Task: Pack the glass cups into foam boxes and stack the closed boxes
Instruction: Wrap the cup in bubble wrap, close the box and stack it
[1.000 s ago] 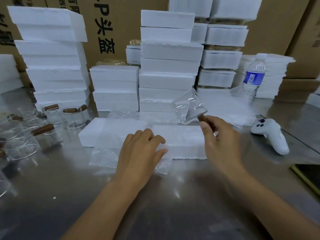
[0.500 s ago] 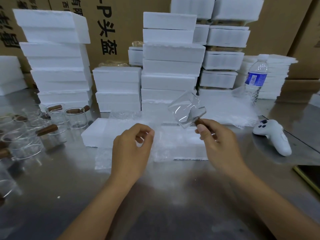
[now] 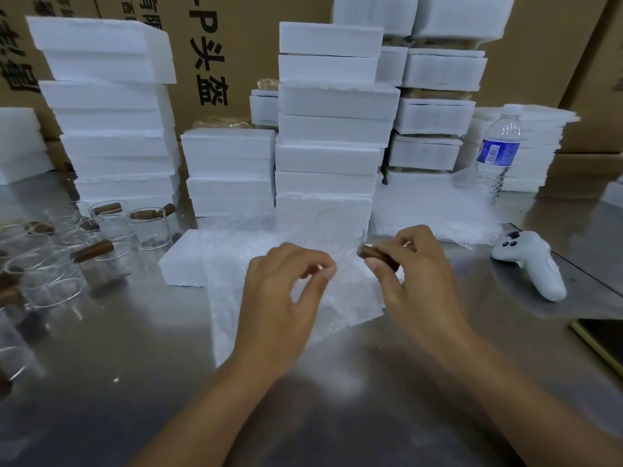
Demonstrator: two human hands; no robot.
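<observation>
My right hand [image 3: 414, 274] grips the brown wooden handle of a glass cup [image 3: 376, 255]. The clear body of the cup is hard to make out behind a sheet of bubble wrap [image 3: 350, 298]. My left hand [image 3: 286, 291] pinches that sheet between thumb and forefinger and holds it raised in front of the cup. The wrap drapes over a low white foam box [image 3: 183, 261] lying on the metal table [image 3: 135, 348].
Several more glass cups [image 3: 148, 227] with wooden handles stand at the left. Tall stacks of closed foam boxes [image 3: 330, 156] line the back, before cardboard cartons. A water bottle [image 3: 499, 150], a white controller [image 3: 532, 267] and a dark flat device [image 3: 603, 342] sit at the right.
My right hand has lowered the cup from mid-air down toward the foam box. My left hand has lifted off the box, pinched the bubble wrap and raised it against the cup.
</observation>
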